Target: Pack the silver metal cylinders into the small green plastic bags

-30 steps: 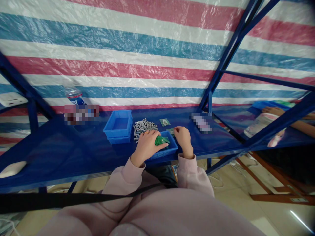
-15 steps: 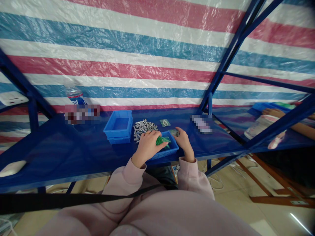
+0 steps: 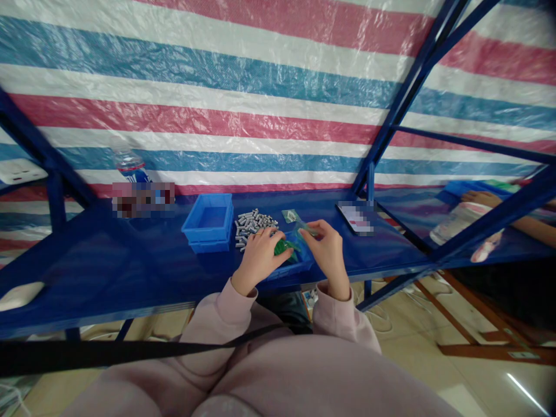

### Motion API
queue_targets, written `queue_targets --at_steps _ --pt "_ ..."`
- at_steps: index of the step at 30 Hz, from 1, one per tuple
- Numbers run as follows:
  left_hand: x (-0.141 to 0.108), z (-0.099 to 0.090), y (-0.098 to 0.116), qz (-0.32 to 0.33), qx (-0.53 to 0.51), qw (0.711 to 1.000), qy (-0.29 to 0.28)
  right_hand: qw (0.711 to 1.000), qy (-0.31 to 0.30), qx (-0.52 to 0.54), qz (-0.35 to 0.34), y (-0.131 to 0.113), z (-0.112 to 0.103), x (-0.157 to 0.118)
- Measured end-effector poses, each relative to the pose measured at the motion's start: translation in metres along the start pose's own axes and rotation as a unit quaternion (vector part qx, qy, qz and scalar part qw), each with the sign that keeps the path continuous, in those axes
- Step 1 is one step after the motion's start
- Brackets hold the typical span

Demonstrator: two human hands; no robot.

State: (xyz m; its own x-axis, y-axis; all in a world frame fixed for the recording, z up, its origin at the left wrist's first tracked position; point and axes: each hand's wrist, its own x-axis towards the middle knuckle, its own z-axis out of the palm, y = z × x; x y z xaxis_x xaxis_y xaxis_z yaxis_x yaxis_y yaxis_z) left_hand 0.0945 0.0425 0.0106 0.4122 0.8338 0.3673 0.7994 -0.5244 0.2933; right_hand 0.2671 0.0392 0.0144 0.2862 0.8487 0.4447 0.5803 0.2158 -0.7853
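Note:
My right hand [image 3: 326,246] is closed in a pinch on a small clear plastic bag [image 3: 299,227], above the right side of a shallow blue tray [image 3: 290,270]. Green-tinted plastic bags [image 3: 283,247] lie in that tray, partly covered by my hands. Over its left side rests my left hand [image 3: 259,255], thumb spread away from the fingers, green plastic showing between them. Those fingertips reach a pile of short silvery metal cylinders [image 3: 252,222] and are partly hidden. Behind the tray lies another small clear bag [image 3: 288,216] with something pale inside.
Stacked blue bins [image 3: 207,225] stand left of the pile. A phone [image 3: 355,218] lies to the right, a plastic bottle [image 3: 132,168] stands back left, and a white object [image 3: 19,295] sits far left. Beyond the blue frame [image 3: 403,92], another person's hand [image 3: 482,200] is visible.
My right hand has risen from the tray's right edge and moved slightly inward, now pinching the clear bag. My left hand has stayed almost in place.

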Motion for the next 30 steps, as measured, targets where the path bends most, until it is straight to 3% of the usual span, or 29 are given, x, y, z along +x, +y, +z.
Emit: queue_targets --at_steps 7,15,21,24,27,30 --pt "0.003 0.0 0.001 0.001 -0.005 1.0 -0.007 0.99 0.011 -0.14 0.013 -0.008 0.021 -0.012" --pt "0.006 0.0 0.004 0.008 0.006 1.0 -0.018 0.984 -0.017 -0.175 0.038 -0.003 0.022 -0.017" --pt "0.006 0.003 0.001 0.033 0.009 0.999 -0.027 0.982 -0.071 -0.176 -0.002 -0.003 0.02 -0.016" --pt "0.005 0.002 0.001 0.039 0.02 0.999 -0.031 0.981 -0.118 -0.148 -0.041 -0.001 0.01 -0.014" --pt "0.005 0.001 0.002 0.036 0.023 0.999 -0.031 0.985 -0.141 -0.08 -0.065 0.0 -0.018 -0.012" --pt "0.005 0.0 0.002 0.033 0.019 0.999 -0.03 0.998 -0.005 -0.013 -0.058 -0.002 -0.055 -0.009"
